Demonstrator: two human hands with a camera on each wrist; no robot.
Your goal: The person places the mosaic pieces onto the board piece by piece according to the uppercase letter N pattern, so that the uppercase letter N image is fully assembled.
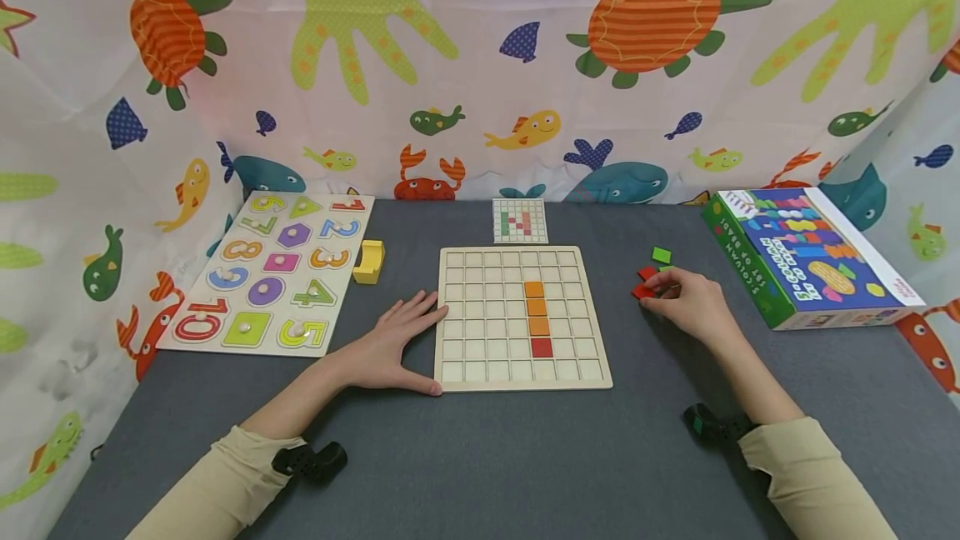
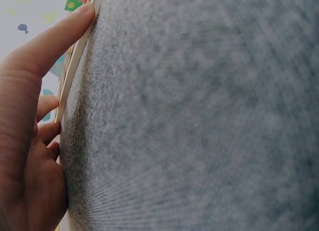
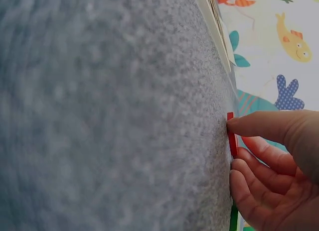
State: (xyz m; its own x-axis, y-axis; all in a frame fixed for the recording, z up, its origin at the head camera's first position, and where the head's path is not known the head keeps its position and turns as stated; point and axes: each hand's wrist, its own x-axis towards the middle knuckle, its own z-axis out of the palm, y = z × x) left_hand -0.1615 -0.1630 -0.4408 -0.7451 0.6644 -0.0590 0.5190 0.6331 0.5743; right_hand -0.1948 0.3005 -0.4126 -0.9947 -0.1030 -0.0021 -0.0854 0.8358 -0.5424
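Note:
A wooden grid board lies mid-table, with several orange tiles and one red tile in one column. My left hand rests spread at the board's left side, thumb at the lower left corner and fingertips along the edge. To the right of the board, my right hand has its thumb and fingers at the loose red tiles. In the right wrist view, the thumb presses one red tile with the fingers curled behind it. Green tiles lie just beyond that hand.
A small pattern card lies behind the board. At left are a number-and-shape puzzle board and a yellow block. A blue and green game box stands at right. A printed cloth hangs behind.

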